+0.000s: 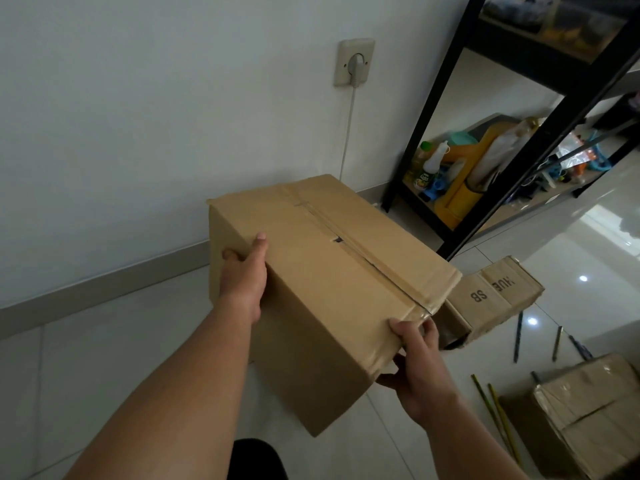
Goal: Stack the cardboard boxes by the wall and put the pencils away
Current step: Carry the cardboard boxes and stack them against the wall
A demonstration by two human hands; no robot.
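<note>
The large cardboard box (329,271) sat between the two hands, tilted, just short of the wall (138,116). Whether its underside touched the floor (104,375) could not be told. It looked stiff-walled but not rigid. The top flaps were taped along the middle seam, and the tape had split open partway, so the lid would probably give if pressed there. Plain cardboard offers decent friction. Two bare hands carrying it with no visible strain suggested a light or moderate load, though its contents were hidden. The edges and corners seemed the soundest places to hold, away from the seam.

The left hand (242,271) gripped the box's left top edge, thumb lying flat on the lid and fingers wrapped round the side face, forearm stretched forward. The right hand (419,362) clamped the near right corner, fingers hooked over the top edge and thumb spread beneath on the near face.

Beyond the right hand a small printed box (491,296) lay on its side. To the right of that hand lay scattered pencils (517,337) and a taped box (595,410).
</note>
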